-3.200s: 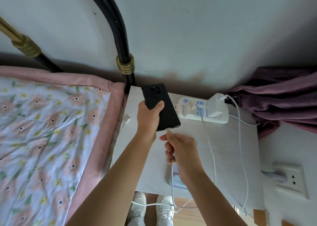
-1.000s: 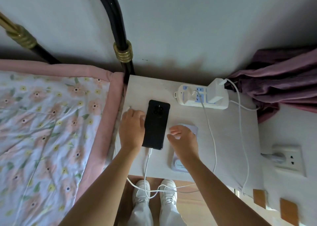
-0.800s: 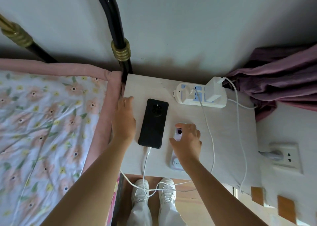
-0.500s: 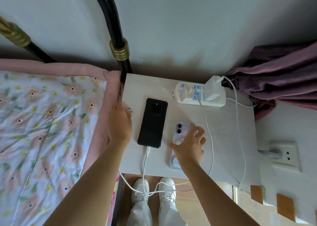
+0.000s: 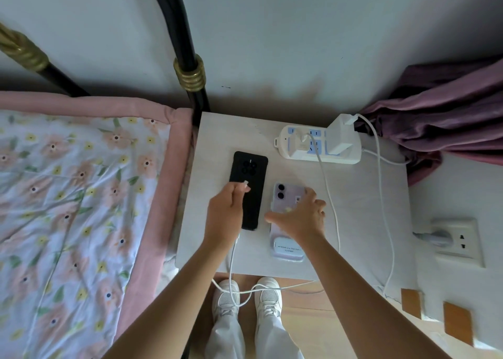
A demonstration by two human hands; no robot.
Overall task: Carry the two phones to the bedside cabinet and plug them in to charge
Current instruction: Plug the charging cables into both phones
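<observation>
Pinched between the thumb and fingers of the left hand (image 5: 227,211) is the white plug end of a charging cable (image 5: 232,260), its tip poking out over the back of the black phone (image 5: 248,180). That phone lies face down on the bedside cabinet (image 5: 362,211), directly beneath and beyond the pinch, its round camera cluster at the far end; whether a cable is plugged into its near end cannot be told, as the hand covers it. Just to the right of it lies the lilac phone (image 5: 285,195), also face down, two dark lenses at its far corner and a pale label near its close end. The right hand (image 5: 300,217) is spread open over the middle of this phone, fingers splayed, gripping nothing. Farther from both hands, a white power strip (image 5: 318,145) sits at the cabinet's back edge with a white charger block plugged in, and cables run from it toward the person.
</observation>
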